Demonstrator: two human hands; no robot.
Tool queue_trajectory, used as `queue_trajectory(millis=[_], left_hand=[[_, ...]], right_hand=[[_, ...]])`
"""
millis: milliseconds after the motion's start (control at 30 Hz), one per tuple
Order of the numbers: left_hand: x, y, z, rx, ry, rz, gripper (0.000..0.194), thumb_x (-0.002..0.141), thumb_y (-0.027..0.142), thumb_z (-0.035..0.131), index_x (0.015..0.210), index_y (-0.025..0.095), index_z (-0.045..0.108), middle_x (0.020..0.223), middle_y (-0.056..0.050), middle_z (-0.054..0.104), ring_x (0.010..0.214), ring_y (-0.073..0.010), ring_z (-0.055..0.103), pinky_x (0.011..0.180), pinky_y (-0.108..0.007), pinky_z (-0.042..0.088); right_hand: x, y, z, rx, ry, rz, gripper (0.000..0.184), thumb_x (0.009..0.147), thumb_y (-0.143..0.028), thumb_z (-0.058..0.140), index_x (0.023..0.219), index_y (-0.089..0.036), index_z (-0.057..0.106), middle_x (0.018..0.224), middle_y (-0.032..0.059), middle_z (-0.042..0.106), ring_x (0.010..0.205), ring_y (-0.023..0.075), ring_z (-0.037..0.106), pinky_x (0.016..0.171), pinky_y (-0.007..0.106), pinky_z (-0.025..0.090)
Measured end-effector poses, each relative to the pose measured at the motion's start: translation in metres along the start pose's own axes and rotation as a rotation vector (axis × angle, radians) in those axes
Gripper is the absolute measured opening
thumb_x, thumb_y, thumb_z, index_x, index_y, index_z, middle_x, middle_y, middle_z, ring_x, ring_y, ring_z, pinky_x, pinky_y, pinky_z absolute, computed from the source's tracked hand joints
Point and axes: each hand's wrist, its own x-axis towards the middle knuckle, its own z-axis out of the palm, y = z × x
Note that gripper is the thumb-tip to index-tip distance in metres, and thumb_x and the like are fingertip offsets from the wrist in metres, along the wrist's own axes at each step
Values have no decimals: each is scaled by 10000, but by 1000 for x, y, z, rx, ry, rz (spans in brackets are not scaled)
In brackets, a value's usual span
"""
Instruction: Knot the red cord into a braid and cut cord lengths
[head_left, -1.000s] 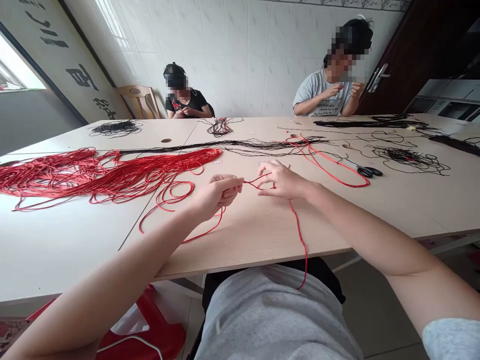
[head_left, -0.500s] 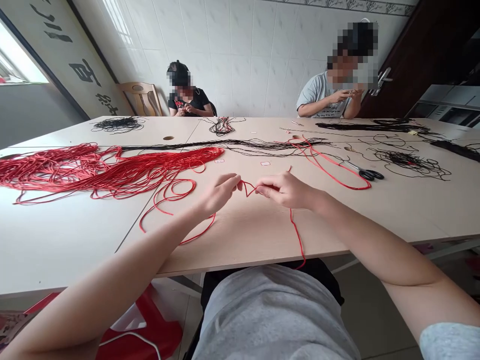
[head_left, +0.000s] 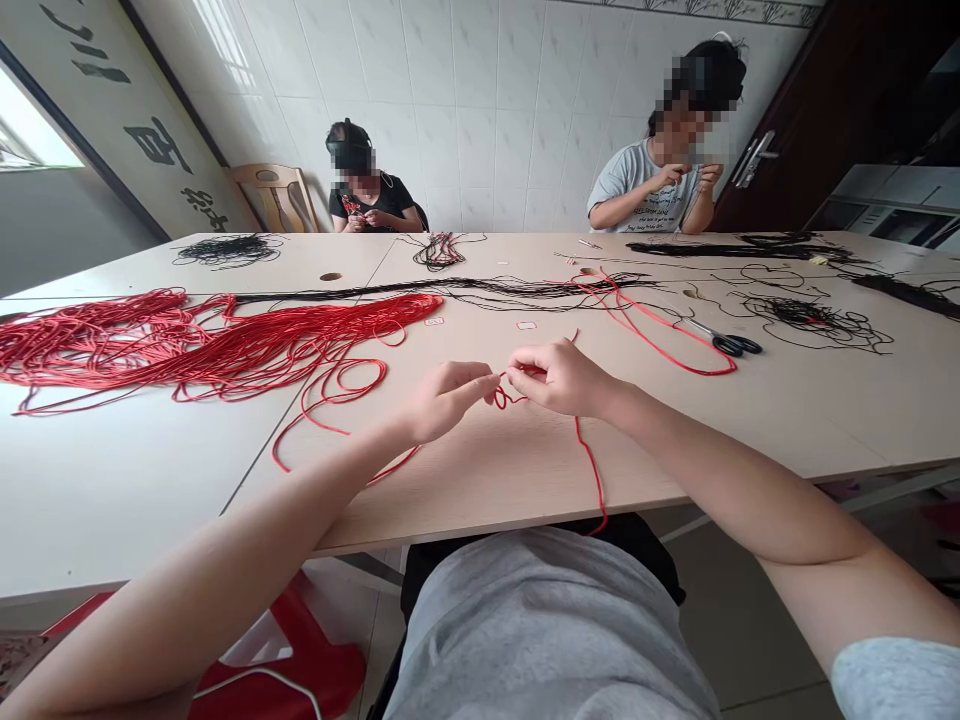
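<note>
My left hand (head_left: 442,400) and my right hand (head_left: 559,380) are close together above the table, their fingertips pinching a thin red cord (head_left: 511,398). A small loop of it shows between them. One end of the cord drops from my right hand and runs over the table's front edge. Another length trails from under my left hand toward looser red loops (head_left: 330,385). Part of the cord is hidden by my fingers.
A long hank of red cords (head_left: 187,345) and a black hank (head_left: 450,288) lie across the pale table (head_left: 135,490). Black scissors (head_left: 731,345) lie to the right. Two seated people work at the far side. A red stool (head_left: 300,660) stands below left.
My hands have moved closer together. The open V of red cord between them has become a small, tight loop.
</note>
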Motion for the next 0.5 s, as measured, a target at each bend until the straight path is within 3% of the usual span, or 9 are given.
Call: queue_trajectory(millis=[133, 233, 333, 400, 500], left_hand=[[0, -3, 3, 61, -7, 16, 273, 792, 332, 456, 593, 146, 468, 531, 53, 298, 495, -66, 263, 472, -222, 220], [0, -3, 2, 19, -86, 10, 234, 785, 290, 446, 603, 146, 473, 542, 47, 317, 501, -68, 267, 471, -223, 219], [-1, 1, -3, -75, -191, 4, 225, 779, 288, 451, 615, 141, 490, 551, 37, 346, 508, -72, 277, 479, -232, 218], [-2, 4, -7, -130, -250, 14, 240, 772, 286, 465, 586, 137, 485, 547, 33, 346, 515, -73, 275, 489, -237, 214], [-3, 5, -10, -189, -362, -5, 250, 763, 280, 487, 561, 134, 490, 522, 37, 314, 501, -71, 246, 484, -247, 184]], right_hand=[[1, -1, -16, 159, -129, 20, 91, 814, -260, 513, 797, -173, 536, 537, -64, 379, 484, 61, 303, 475, 194, 258], [-6, 13, -59, 306, -341, 59, 161, 790, -323, 578, 820, -174, 525, 615, -47, 442, 538, 66, 362, 507, 192, 300], [-21, 41, -112, 133, -500, 217, 276, 803, -372, 555, 667, -135, 591, 651, 3, 482, 606, 83, 412, 535, 205, 314], [-32, 64, -137, 9, -416, 368, 353, 818, -416, 515, 672, -121, 643, 582, -2, 435, 524, 68, 361, 482, 210, 276], [-40, 95, -148, -85, -295, 462, 449, 837, -482, 449, 764, -104, 679, 496, -34, 328, 425, 55, 278, 414, 219, 224]])
